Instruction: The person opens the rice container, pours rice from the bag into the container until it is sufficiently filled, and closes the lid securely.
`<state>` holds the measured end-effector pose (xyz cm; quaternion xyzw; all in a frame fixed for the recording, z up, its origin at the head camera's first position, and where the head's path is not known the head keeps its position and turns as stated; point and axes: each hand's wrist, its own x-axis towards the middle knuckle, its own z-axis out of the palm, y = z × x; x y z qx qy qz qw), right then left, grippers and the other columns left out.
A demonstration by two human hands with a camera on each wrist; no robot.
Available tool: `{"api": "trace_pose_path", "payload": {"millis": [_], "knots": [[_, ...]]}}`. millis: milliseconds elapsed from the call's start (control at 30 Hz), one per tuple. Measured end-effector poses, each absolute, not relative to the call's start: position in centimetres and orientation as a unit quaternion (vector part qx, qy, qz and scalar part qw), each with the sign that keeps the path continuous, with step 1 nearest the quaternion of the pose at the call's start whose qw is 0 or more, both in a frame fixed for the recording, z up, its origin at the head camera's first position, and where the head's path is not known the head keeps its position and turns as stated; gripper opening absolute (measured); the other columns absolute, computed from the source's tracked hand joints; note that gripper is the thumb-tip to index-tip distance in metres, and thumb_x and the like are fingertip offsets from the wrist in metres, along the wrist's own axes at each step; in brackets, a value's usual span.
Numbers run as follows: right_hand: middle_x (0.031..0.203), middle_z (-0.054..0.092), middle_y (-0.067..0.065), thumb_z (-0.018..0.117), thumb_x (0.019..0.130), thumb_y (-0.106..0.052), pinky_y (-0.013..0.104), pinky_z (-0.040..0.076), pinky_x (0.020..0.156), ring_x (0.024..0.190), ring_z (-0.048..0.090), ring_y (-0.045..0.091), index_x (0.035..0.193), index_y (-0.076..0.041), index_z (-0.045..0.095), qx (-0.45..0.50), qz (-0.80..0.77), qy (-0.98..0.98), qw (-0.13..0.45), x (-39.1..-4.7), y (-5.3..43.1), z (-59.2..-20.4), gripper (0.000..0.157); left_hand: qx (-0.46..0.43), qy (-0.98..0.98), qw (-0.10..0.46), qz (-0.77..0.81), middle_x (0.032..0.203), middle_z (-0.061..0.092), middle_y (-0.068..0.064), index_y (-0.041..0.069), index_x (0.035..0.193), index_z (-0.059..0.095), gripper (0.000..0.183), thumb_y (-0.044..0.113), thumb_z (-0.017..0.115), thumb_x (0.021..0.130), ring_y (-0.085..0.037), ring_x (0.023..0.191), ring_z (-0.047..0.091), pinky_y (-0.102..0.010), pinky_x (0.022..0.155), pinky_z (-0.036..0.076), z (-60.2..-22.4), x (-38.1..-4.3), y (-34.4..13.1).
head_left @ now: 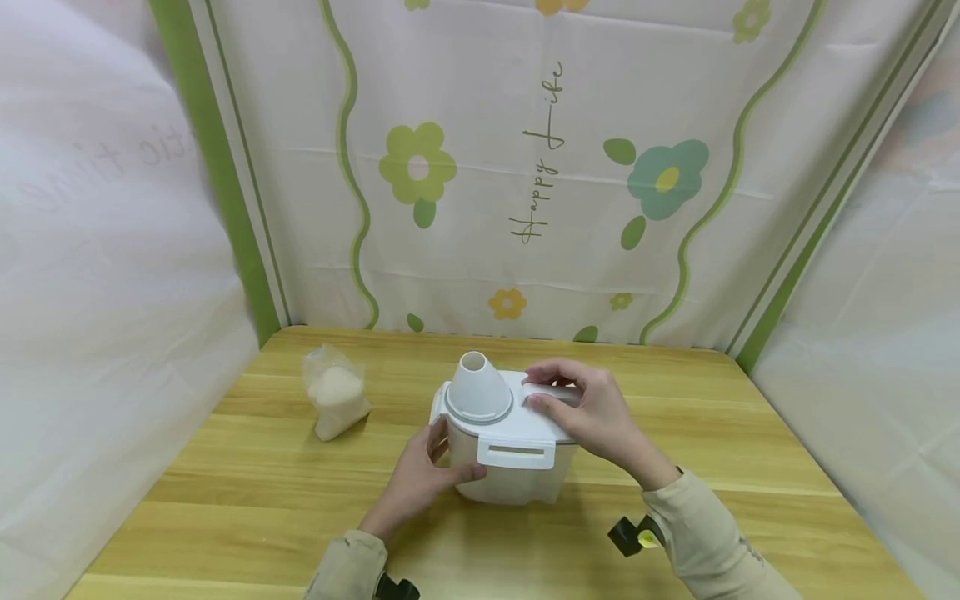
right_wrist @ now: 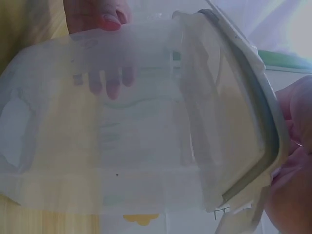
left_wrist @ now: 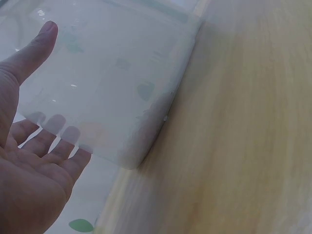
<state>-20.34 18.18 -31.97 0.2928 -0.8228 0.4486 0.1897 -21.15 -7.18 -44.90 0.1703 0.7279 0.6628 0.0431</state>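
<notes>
A translucent plastic storage container [head_left: 510, 483] with a white lid [head_left: 528, 421] stands on the table in the head view. On the lid's left part sits a white cone-shaped piece [head_left: 478, 387] with a round hole on top. A white latch [head_left: 517, 452] juts from the lid's front edge. My left hand [head_left: 423, 475] holds the container's left side, thumb in front and fingers behind, seen through the wall [left_wrist: 102, 87] in the left wrist view. With my right hand [head_left: 592, 408] I grip the white handle [head_left: 551, 392] on the lid's right. The container walls look see-through in the right wrist view.
A clear plastic bag [head_left: 335, 392] of pale, grain-like contents lies left of the container on the wooden table [head_left: 247, 467]. Printed cloth curtains [head_left: 480, 167] enclose the table at the back and both sides.
</notes>
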Motion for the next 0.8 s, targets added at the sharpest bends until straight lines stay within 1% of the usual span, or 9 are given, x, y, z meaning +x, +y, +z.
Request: {"api": "trace_pose_path", "payload": {"millis": [67, 267, 300, 400, 500, 633, 700, 800], "knots": [[0.099, 0.071, -0.005, 0.083, 0.079, -0.004, 0.025, 0.053, 0.081, 0.091, 0.065, 0.014, 0.106, -0.008, 0.073, 0.291, 0.447, -0.823, 0.197, -20.2, 18.3, -31.9, 0.029, 0.176, 0.725, 0.039, 0.665, 0.147, 0.045, -0.003, 0.010, 0.150, 0.038, 0.096, 0.029, 0.091, 0.071, -0.021, 0.137, 0.037, -0.041, 0.113, 0.031, -44.9, -21.1, -7.2], [0.100, 0.071, -0.005, 0.083, 0.080, -0.005, 0.024, 0.051, 0.080, 0.091, 0.064, 0.016, 0.106, -0.009, 0.073, 0.281, 0.453, -0.819, 0.212, -19.9, 18.5, -31.6, 0.028, 0.192, 0.718, 0.029, 0.669, 0.146, 0.046, 0.006, 0.022, 0.148, 0.042, 0.090, 0.025, 0.090, 0.072, -0.015, 0.137, 0.037, -0.041, 0.113, 0.031, -44.8, -21.1, -7.2], [0.100, 0.071, -0.005, 0.082, 0.080, -0.005, 0.024, 0.051, 0.080, 0.091, 0.064, 0.016, 0.106, -0.009, 0.073, 0.279, 0.456, -0.817, 0.214, -19.8, 18.5, -31.4, 0.028, 0.193, 0.718, 0.029, 0.669, 0.147, 0.045, 0.007, 0.023, 0.148, 0.042, 0.090, 0.025, 0.090, 0.072, -0.015, 0.137, 0.036, -0.042, 0.113, 0.031, -44.8, -21.1, -7.2], [0.101, 0.071, -0.002, 0.081, 0.080, -0.001, 0.023, 0.050, 0.080, 0.092, 0.063, 0.019, 0.107, -0.008, 0.072, 0.277, 0.476, -0.807, 0.214, -19.5, 18.5, -31.1, 0.029, 0.192, 0.718, 0.029, 0.668, 0.147, 0.045, 0.006, 0.021, 0.148, 0.041, 0.090, 0.025, 0.090, 0.072, -0.016, 0.137, 0.036, -0.043, 0.113, 0.030, -44.9, -21.1, -7.2], [0.102, 0.071, 0.004, 0.079, 0.079, 0.007, 0.022, 0.050, 0.080, 0.092, 0.062, 0.023, 0.107, -0.004, 0.071, 0.273, 0.502, -0.793, 0.211, -19.2, 18.5, -30.7, 0.031, 0.196, 0.717, 0.027, 0.668, 0.147, 0.045, 0.002, 0.017, 0.149, 0.040, 0.091, 0.025, 0.090, 0.073, -0.019, 0.137, 0.036, -0.044, 0.113, 0.030, -44.9, -21.1, -7.2], [0.100, 0.070, 0.011, 0.077, 0.077, 0.014, 0.023, 0.051, 0.079, 0.092, 0.062, 0.026, 0.105, 0.003, 0.069, 0.263, 0.516, -0.786, 0.215, -18.8, 18.5, -30.4, 0.032, 0.202, 0.715, 0.021, 0.669, 0.147, 0.046, 0.002, 0.018, 0.149, 0.041, 0.090, 0.022, 0.089, 0.073, -0.020, 0.138, 0.036, -0.046, 0.113, 0.029, -44.9, -21.1, -7.2], [0.100, 0.070, 0.011, 0.077, 0.076, 0.014, 0.023, 0.051, 0.079, 0.092, 0.063, 0.025, 0.105, 0.004, 0.069, 0.258, 0.517, -0.787, 0.217, -18.6, 18.6, -30.4, 0.031, 0.200, 0.714, 0.021, 0.670, 0.147, 0.046, 0.003, 0.021, 0.149, 0.042, 0.089, 0.021, 0.089, 0.073, -0.019, 0.138, 0.036, -0.046, 0.114, 0.029, -44.9, -21.1, -7.2], [0.100, 0.071, 0.008, 0.078, 0.077, 0.010, 0.023, 0.051, 0.080, 0.093, 0.063, 0.023, 0.105, 0.001, 0.070, 0.252, 0.521, -0.786, 0.219, -18.5, 18.8, -30.4, 0.031, 0.196, 0.712, 0.024, 0.674, 0.146, 0.047, 0.003, 0.022, 0.147, 0.044, 0.086, 0.020, 0.089, 0.074, -0.019, 0.138, 0.036, -0.046, 0.114, 0.028, -44.8, -21.2, -7.1]]}}
